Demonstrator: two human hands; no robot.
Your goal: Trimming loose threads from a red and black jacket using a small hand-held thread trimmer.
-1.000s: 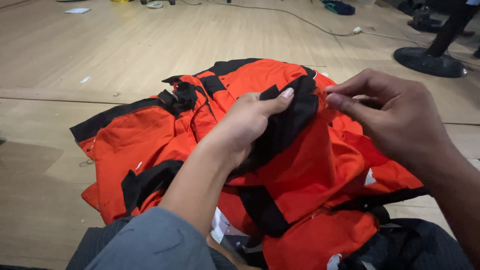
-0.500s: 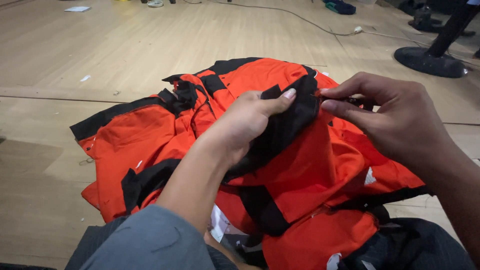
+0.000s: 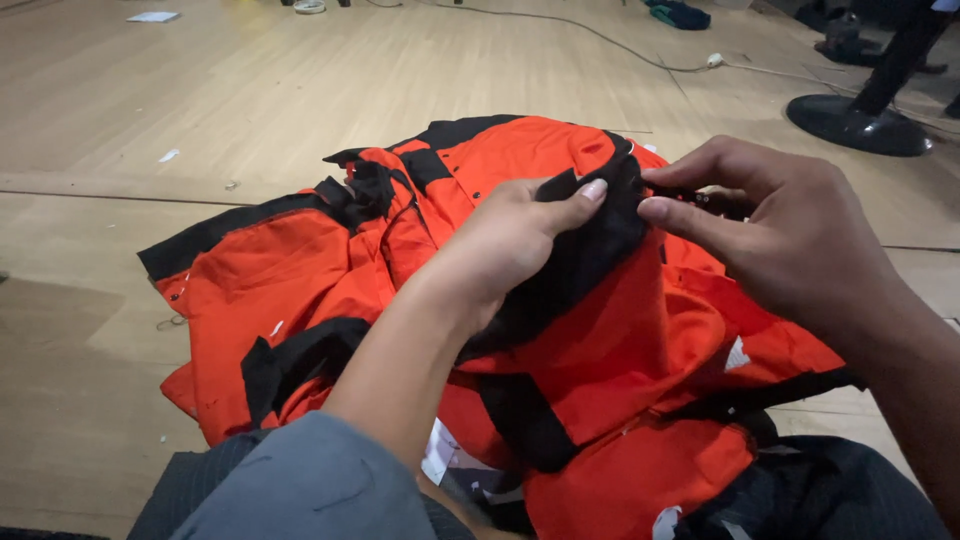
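Orange garment with black trim, bunched in a heap on the wooden floor and partly over the person's lap. A black strip of it is raised at the middle. Left hand pinches that black strip, thumb on top, other fingers hidden under the cloth. Right hand meets it at the strip's upper end, thumb and forefinger closed on a small dark bit there; too small to tell what it is, could be trim or a fastener. Grey sleeve covers the left forearm at bottom, cut off by the frame. Garment's lower edge also cut off. Far right, a round black stand base, a cable running across the floor, white paper scrap top left.
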